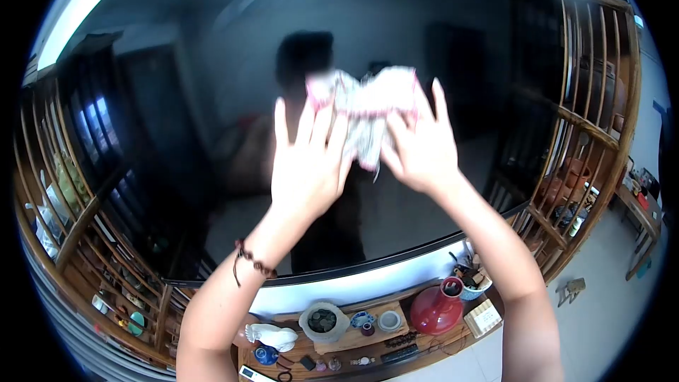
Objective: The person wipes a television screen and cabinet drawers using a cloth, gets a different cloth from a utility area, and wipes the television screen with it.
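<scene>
Both my hands are raised in front of a large dark screen [212,99], pressing a crumpled white and pink cloth [368,102] against its glass. My left hand [308,163] lies flat with fingers spread on the cloth's left part. My right hand [419,143] holds the cloth's right part with fingers spread upward. A beaded bracelet [251,260] circles my left wrist. My own reflection shows dimly in the screen behind the cloth.
Below the screen a wooden shelf [353,343] carries a red vase [437,309], a round stone dish [323,322], a white figurine [272,337] and small cups. Wooden lattice shelving stands at left [71,226] and right [587,170]. A small table [640,212] stands far right.
</scene>
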### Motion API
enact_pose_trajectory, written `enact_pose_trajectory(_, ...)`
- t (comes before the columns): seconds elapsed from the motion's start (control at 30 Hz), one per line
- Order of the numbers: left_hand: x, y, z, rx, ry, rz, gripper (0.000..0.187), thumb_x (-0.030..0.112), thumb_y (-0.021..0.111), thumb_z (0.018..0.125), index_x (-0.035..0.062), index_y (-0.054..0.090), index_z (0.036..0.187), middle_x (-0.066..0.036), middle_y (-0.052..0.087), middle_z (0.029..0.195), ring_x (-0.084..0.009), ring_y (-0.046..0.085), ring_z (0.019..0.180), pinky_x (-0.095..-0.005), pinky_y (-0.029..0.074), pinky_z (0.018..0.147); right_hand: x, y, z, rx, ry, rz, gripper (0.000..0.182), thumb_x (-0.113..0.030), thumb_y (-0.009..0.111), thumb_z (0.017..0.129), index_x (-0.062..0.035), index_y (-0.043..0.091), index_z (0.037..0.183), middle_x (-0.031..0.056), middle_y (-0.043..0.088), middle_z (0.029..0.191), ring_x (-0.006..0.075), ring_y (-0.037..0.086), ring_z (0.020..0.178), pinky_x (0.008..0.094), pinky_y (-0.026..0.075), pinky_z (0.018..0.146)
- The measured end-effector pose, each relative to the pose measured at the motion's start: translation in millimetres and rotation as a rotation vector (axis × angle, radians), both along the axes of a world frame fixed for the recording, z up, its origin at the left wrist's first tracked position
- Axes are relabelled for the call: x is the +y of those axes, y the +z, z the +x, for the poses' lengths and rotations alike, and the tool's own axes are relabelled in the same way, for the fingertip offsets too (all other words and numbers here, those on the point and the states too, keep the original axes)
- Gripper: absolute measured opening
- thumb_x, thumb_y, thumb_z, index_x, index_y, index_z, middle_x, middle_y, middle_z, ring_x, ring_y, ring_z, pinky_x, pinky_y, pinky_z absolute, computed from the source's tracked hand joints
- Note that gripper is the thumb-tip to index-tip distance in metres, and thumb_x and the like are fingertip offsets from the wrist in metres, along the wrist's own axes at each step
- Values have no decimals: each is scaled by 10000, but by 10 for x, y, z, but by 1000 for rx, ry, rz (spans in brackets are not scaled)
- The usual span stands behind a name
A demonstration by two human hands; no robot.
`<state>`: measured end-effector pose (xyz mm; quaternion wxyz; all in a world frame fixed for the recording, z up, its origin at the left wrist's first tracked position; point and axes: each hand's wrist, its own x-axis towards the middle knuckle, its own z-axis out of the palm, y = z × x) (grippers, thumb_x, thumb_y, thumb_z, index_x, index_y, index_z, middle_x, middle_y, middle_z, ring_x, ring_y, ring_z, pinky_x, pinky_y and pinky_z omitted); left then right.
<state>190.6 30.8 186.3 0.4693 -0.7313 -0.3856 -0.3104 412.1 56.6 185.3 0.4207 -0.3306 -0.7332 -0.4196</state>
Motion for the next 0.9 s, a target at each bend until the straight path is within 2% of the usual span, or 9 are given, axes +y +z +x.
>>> enact_pose_trajectory(0.17, 123, 319, 407, -12, -77, 118, 619, 351, 693, 916, -5, 569, 1408, -230, 336, 1649, -374, 298, 1546, -661, 163, 1234, 104, 217, 273, 88, -51, 85, 510, -320, 696, 882, -26, 621, 1291, 194, 628, 1295, 391, 511, 1361, 639, 186, 1253)
enact_pose_trajectory(0.23, 115, 18, 470, 51, -95, 16, 597, 353, 696, 910, 11, 570, 1383, -223, 351, 1639, -370, 305, 1539, -665, 157, 1236, 75, -147, 372, 72, -69, 23, 471, -305, 717, 872, -22, 648, 1242, 186, 640, 1229, 379, 551, 1300, 641, 195, 1253)
enact_pose_trajectory(0.37, 107, -1052, 394, 263, -108, -163, 481, 335, 669, 933, 77, 601, 1333, -167, 545, 1471, -345, 399, 1487, -675, 223, 1221, -51, -1371, 675, -46, -89, -210, 292, -323, 737, 881, -67, 712, 1019, 152, 665, 1000, 392, 555, 1292, 661, 244, 1233)
enact_pose_trajectory(0.47, 11, -1753, 302, 568, 20, -243, 515, 313, 490, 1014, 83, 560, 1470, -132, 501, 1553, -301, 307, 1555, -642, 185, 1246, -130, -2256, 852, -109, -27, -271, 195, -306, 728, 903, -123, 708, 969, 106, 647, 916, 375, 532, 1334, 651, 292, 1220)
enact_pose_trajectory(0.57, -16, -1959, 375, 732, 79, -263, 560, 331, 449, 1030, 121, 500, 1546, -92, 365, 1671, -288, 207, 1594, -598, 118, 1283, -195, -2448, 948, -172, -17, -335, 277, -349, 737, 887, -82, 712, 955, 120, 623, 881, 374, 550, 1313, 654, 278, 1228)
enact_pose_trajectory(0.67, 96, -1658, 571, 619, -69, -204, 504, 313, 508, 998, 66, 598, 1428, -124, 485, 1576, -296, 315, 1551, -628, 191, 1256, -126, -2079, 1027, -174, -85, -276, 285, -386, 674, 941, -101, 690, 953, 98, 678, 941, 358, 508, 1385, 644, 247, 1242)
enact_pose_trajectory(0.7, 185, -1463, 691, 494, -127, -159, 487, 309, 560, 974, 62, 624, 1389, -144, 508, 1543, -295, 347, 1534, -649, 195, 1250, -91, -1800, 1085, -170, -156, -331, 361, -419, 651, 947, -69, 712, 1014, 147, 711, 1081, 382, 496, 1401, 655, 199, 1251)
enact_pose_trajectory(0.77, 232, -793, 988, 310, -200, -170, 509, 300, 658, 927, 37, 634, 1362, -194, 527, 1492, -331, 365, 1519, -679, 185, 1243, -19, -1111, 1168, -29, -218, -200, 483, -400, 651, 925, 0, 703, 1190, 247, 665, 1270, 423, 488, 1402, 657, 142, 1262)
enact_pose_trajectory(0.9, 420, 390, 1533, 104, -235, 112, 568, 298, 612, 972, -8, 555, 1447, -224, 460, 1559, -338, 311, 1544, -648, 118, 1262, 163, 44, 1454, 146, -280, 16, 535, -308, 624, 944, 51, 580, 1339, 241, 625, 1303, 397, 463, 1411, 596, 175, 1269)
